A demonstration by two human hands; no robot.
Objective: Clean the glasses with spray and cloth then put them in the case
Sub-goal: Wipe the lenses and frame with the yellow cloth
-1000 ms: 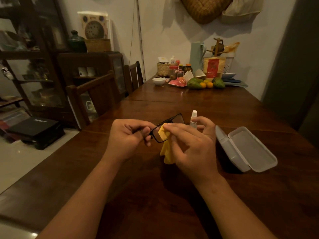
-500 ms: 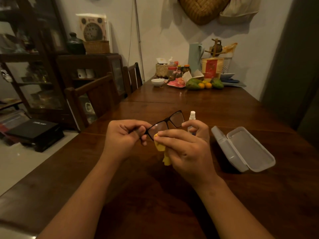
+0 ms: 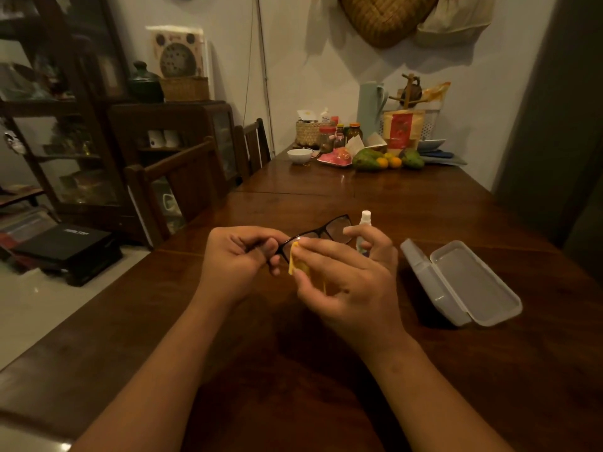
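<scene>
The black-framed glasses [image 3: 326, 228] are held in the air above the middle of the dark wooden table [image 3: 424, 203], off its surface, so both sides of a lens can be reached. The left hand [image 3: 238, 259] pinches them at 1 end of the frame, fingers curled close; this looks meant to steady them without touching the glass. The right hand [image 3: 354, 278] pinches a folded yellow cloth [image 3: 295, 261] around the lens nearest that grip, forefinger on top and thumb beneath, the other 3 fingers fanned loosely. The step in hand appears to be wiping.

The small white spray bottle [image 3: 365, 220] stands upright just behind the right hand, capped end up, near enough to pick up again. The pale grey plastic case [image 3: 463, 282] lies open toward the right edge of the table, well apart from the glasses, its hollow facing up, seemingly ready to take them once both lenses are done.
</scene>
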